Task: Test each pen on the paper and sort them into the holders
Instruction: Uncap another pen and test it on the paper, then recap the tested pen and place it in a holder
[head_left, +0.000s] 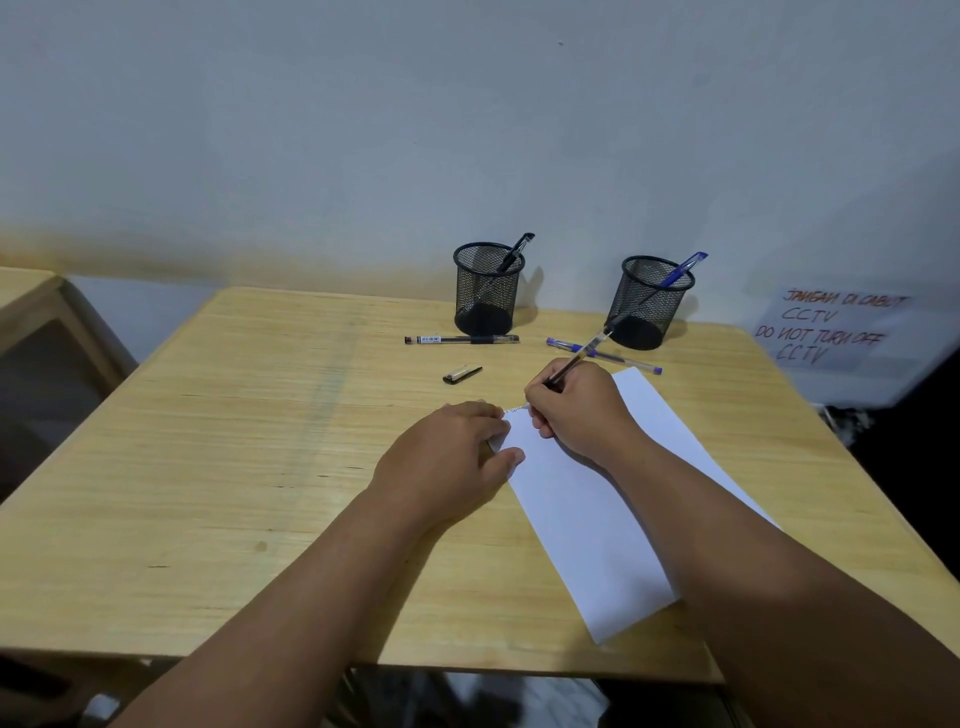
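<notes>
The left hand lies flat, fingers straight, on the near left corner of the paper — most likely to stop the sheet sliding under the pen stroke. Beyond it a loose cap rests on the table, set aside so the tip is free to write. Farther back a capped black pen lies just in front of the left holder, which already has one black pen standing in it. The right hand grips an uncapped pen in a writing pinch, its tip at the paper's top corner — the test stroke appears to be under way. A blue pen lies behind that hand, near the right holder, which keeps a blue pen; the sorting seems to go by colour.
</notes>
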